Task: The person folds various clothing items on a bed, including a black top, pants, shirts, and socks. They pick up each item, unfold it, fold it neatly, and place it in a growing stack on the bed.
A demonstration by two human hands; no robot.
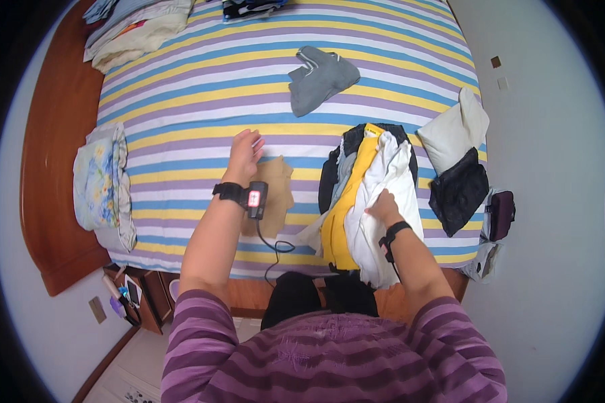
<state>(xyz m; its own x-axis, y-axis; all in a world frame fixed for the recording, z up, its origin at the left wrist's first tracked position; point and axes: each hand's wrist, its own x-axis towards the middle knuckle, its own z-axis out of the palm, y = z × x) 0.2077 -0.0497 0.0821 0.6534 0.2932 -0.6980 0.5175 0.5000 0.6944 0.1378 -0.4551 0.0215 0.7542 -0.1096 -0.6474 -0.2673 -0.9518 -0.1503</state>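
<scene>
My left hand (245, 153) is held above the bed, its fingers apart and nothing in them. Partly beneath that forearm lies a flat tan piece of cloth (277, 196). My right hand (384, 207) has its fingers curled on a white garment (403, 186), gripping the cloth. The white garment is spread on top of a pile of clothes, beside a yellow garment (340, 237). Dark clothing (354, 137) and a light blue garment (345, 171) show from underneath. The white garment's lower end hangs over the bed's near edge.
A striped sheet (206, 146) covers the bed. Beyond the pile lies a grey folded garment (322, 80). At right are a cream cloth item (448, 133) and a black garment (459, 191). Folded floral bedding (98, 184) lies by the wooden headboard (55, 151). A cable (277, 247) hangs from my left wrist device.
</scene>
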